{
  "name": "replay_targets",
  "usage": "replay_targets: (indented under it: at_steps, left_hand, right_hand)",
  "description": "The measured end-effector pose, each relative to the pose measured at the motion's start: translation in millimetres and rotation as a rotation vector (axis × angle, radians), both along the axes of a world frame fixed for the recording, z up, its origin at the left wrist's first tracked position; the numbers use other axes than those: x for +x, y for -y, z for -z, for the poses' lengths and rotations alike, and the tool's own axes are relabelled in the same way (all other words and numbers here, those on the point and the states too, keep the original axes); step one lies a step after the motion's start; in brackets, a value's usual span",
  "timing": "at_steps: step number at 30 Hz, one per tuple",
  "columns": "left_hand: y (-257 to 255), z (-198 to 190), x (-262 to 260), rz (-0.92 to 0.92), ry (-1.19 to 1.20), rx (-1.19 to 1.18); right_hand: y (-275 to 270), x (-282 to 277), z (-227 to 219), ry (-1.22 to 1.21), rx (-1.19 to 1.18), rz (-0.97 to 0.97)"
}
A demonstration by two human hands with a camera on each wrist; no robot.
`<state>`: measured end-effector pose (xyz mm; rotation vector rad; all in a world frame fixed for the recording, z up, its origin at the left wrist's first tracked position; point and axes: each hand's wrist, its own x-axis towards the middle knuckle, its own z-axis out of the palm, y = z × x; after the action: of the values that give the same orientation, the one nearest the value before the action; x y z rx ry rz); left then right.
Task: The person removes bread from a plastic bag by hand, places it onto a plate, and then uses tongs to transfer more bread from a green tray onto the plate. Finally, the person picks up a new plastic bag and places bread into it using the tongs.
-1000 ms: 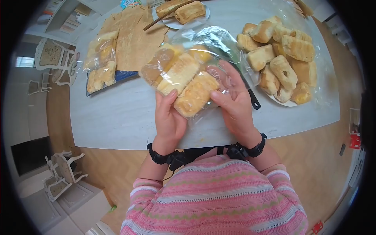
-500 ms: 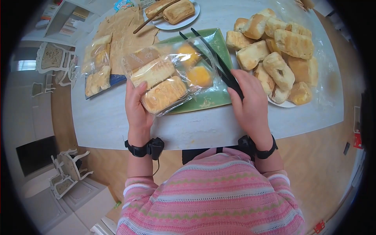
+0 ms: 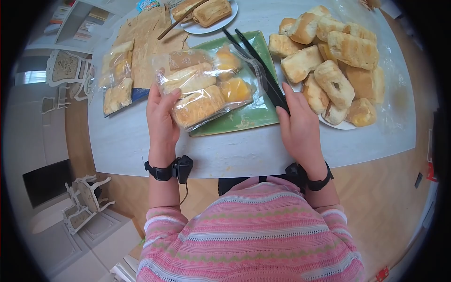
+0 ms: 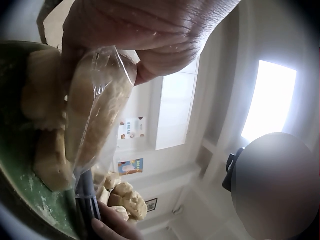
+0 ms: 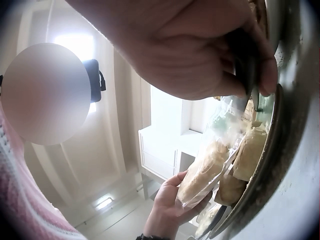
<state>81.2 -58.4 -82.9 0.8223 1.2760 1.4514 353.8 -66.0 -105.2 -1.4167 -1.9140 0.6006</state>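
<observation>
A clear plastic bag of several bread rolls [image 3: 199,105] is gripped along its left edge by my left hand [image 3: 161,117], thumb on top. It is held over a green rectangular tray [image 3: 237,123], tilted toward me. My right hand [image 3: 302,127] pinches the handle end of black tongs [image 3: 263,75], whose tips point away past the bag. In the head view the bag's loose right edge overlaps the tongs. The left wrist view shows the bagged bread [image 4: 92,112] close up, with the tongs [image 4: 87,207] below it. Part of the tray is hidden under the bag.
A heap of bread [image 3: 324,66] stands on a white plate at right, on plastic film [image 3: 399,89]. At left, bagged bread [image 3: 118,96] lies on a blue tray [image 3: 141,95] beside brown paper [image 3: 150,51]. Behind, a white plate [image 3: 228,22] holds loaves and a brown stick [image 3: 176,24].
Both hands first held the bag in front of me. My right hand then left it and took hold of the tongs, while my left hand moved left with the bag, uncovering the green tray.
</observation>
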Motion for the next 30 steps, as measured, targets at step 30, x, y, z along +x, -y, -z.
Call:
replay_targets:
  at_steps: [30]
  left_hand:
    - [7.1, -1.9, -15.8, -0.101, 0.014, 0.026]
  right_hand:
    - [15.3, 23.9, -3.6, -0.79, -0.655, -0.066]
